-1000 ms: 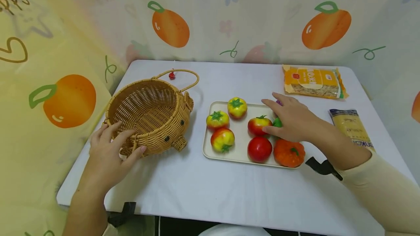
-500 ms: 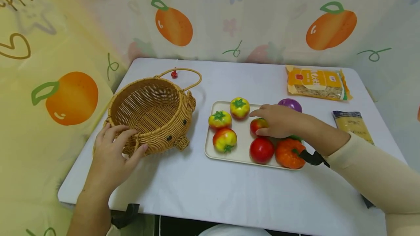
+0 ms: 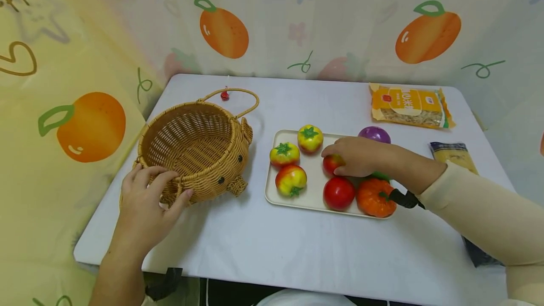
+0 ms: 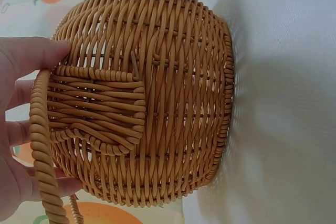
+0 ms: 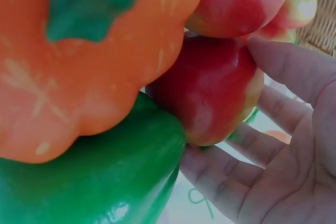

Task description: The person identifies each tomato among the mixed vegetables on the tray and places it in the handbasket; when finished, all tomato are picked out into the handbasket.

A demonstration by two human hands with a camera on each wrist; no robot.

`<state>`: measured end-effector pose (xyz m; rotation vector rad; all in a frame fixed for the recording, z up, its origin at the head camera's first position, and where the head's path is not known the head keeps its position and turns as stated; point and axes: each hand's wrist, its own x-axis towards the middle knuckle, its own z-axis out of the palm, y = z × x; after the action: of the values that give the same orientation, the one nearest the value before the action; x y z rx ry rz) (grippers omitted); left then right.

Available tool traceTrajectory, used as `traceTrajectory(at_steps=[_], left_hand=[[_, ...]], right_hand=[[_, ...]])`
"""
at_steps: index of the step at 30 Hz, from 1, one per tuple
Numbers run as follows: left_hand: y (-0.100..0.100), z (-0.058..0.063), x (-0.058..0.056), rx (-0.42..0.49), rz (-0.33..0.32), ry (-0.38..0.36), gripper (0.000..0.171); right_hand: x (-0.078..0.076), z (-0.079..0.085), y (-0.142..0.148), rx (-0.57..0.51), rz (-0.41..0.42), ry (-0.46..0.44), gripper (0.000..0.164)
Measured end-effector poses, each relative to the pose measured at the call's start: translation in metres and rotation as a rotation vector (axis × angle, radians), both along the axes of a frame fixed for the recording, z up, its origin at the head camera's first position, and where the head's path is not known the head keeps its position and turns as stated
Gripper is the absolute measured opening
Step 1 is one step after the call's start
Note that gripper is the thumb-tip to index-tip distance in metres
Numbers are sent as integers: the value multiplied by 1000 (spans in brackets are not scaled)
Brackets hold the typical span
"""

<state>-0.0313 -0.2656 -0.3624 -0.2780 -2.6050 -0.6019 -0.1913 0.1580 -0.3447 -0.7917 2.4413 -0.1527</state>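
A round tan wicker basket [image 3: 214, 181] with an animal face stands on the left of the table. My left hand [image 3: 146, 207] holds its near left rim, the thumb [image 4: 50, 53] on the outer wall and the other fingers over the edge. On a cream tray [image 3: 308, 202], my right hand [image 3: 361, 157] grips a red-and-yellow toy tomato [image 3: 329, 164]. In the right wrist view, thumb and fingers lie on opposite sides of this tomato [image 5: 205, 93]. It touches or nearly touches a green toy pepper [image 5: 121, 161], mostly hidden by the hand in the head view.
Three yellow-red toy fruits [image 3: 291, 181] sit on the tray's left. A red one [image 3: 338, 193] and an orange pumpkin [image 3: 376, 197] fill its near right; a purple round toy [image 3: 375, 134] lies behind. Two food packets, one yellow-orange [image 3: 412, 106], lie to the right.
My right hand has moved left and down from above the tray's right side and closed round the red-and-yellow tomato. My left hand has stayed at the basket rim.
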Motion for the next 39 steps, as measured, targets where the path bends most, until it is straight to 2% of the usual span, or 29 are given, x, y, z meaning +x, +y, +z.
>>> traceTrajectory(at_steps=[9, 18, 23, 28, 39], left_hand=[[-2, 5, 0, 1, -16, 13, 38], [-3, 3, 1, 15, -19, 20, 38], [-3, 1, -1, 2, -41, 64, 37], [-2, 0, -2, 0, -51, 107, 35], [12, 1, -5, -7, -39, 88, 33]], right_hand=[[-2, 7, -2, 4, 0, -17, 52], [-3, 17, -1, -15, -6, 5, 55], [-2, 27, -3, -14, -31, 1, 57], [-3, 39, -6, -7, -30, 34, 58], [-7, 67, -25, -52, 26, 123, 56]])
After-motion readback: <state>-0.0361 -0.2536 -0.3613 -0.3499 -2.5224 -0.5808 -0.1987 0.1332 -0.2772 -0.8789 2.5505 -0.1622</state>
